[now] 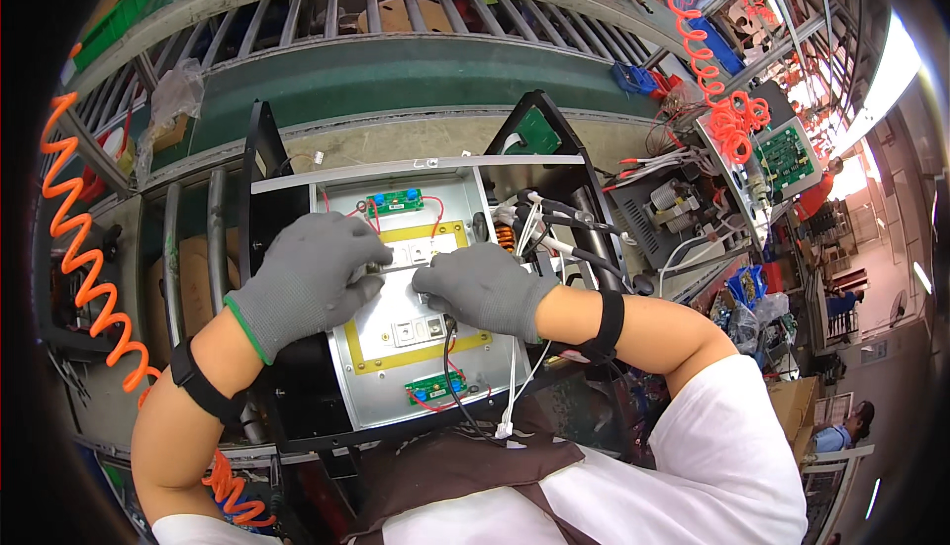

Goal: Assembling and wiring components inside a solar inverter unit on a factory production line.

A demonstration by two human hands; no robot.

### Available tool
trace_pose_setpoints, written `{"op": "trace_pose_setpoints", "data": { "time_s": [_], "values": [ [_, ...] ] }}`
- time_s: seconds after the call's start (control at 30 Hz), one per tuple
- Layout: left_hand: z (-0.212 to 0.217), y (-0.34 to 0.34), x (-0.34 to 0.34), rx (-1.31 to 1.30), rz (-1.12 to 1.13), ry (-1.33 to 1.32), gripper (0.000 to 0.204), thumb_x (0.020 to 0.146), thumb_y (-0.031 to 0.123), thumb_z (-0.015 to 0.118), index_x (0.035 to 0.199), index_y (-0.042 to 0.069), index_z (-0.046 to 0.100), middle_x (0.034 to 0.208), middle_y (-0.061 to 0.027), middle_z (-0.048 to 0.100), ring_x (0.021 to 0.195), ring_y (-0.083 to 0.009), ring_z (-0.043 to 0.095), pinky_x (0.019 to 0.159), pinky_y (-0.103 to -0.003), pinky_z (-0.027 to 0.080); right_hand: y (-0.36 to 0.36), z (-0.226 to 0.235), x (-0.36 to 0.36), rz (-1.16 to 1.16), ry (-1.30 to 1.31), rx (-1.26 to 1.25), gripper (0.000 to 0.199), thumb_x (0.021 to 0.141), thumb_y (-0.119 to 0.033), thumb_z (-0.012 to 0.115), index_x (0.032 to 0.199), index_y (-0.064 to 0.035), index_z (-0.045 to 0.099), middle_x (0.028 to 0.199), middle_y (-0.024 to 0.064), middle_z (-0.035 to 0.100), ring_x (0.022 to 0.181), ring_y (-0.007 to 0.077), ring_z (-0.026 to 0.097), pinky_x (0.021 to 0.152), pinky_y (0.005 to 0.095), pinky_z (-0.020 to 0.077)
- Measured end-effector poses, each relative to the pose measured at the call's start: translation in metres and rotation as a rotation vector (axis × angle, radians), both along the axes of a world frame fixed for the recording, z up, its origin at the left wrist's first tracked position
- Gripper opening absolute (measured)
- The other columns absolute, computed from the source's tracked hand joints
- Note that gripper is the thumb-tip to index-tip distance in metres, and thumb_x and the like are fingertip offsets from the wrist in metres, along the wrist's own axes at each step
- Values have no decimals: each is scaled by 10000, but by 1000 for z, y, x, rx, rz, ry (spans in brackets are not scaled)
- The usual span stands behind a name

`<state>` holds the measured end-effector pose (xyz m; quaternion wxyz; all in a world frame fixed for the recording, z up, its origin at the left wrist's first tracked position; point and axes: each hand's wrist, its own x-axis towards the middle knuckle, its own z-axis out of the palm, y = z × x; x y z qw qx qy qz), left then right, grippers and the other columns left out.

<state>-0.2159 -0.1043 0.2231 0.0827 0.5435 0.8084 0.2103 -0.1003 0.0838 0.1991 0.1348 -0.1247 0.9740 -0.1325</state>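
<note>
An open black-framed metal chassis (341, 387) lies in front of me, with a bright metal plate edged in yellow (371, 355) inside. Over the plate's upper half, my left hand (315, 273), in a grey glove, has its fingers bent and its thumb near the fingertips. Close beside it, my gloved right hand (483, 290) is closed, fingertips down at the plate. Whatever lies between the fingers of either hand is too small or hidden to name. A white rectangular module (418, 331) sits just below my hands, and another white module (433, 246) just above them.
Green circuit boards with blue parts sit at the chassis's far end (394, 201) and near end (435, 389). Cables (564, 243) crowd its right side. Coiled orange hoses hang at left (89, 258) and upper right (693, 41). A roller conveyor (371, 9) runs behind.
</note>
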Motion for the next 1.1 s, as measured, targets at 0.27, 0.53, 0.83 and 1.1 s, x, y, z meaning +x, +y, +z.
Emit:
{"op": "trace_pose_setpoints", "data": {
  "time_s": [0.27,0.53,0.83,1.1],
  "values": [
    [-21,-8,-8,-131,-200,-20,148,666,197,683,813,181,683,860,-12,624,966,-187,558,1068,-430,256,-4,3,-6,-49,-61,-13,309,778,-329,656,911,-57,597,800,139,613,781,324,616,686,417,471],
    [-13,-2,-4,-210,-226,31,179,702,240,663,852,143,675,829,-60,625,969,-217,563,1080,-419,248,-6,7,-12,-5,-61,137,378,806,-432,601,897,-66,625,797,131,619,778,299,633,669,410,484],
    [-17,-2,-4,-204,-239,96,167,684,240,652,828,159,675,821,-64,619,930,-230,563,1043,-410,278,-13,8,-11,-117,-126,205,416,787,-471,606,836,-60,643,739,129,638,729,309,643,637,422,490],
    [-16,-3,-6,-194,-247,77,200,667,251,660,846,163,681,777,-53,611,906,-228,566,1016,-387,296,-4,5,2,-73,-40,-3,267,820,-260,611,973,-53,539,842,145,618,810,347,615,709,438,471]
  ]
}}
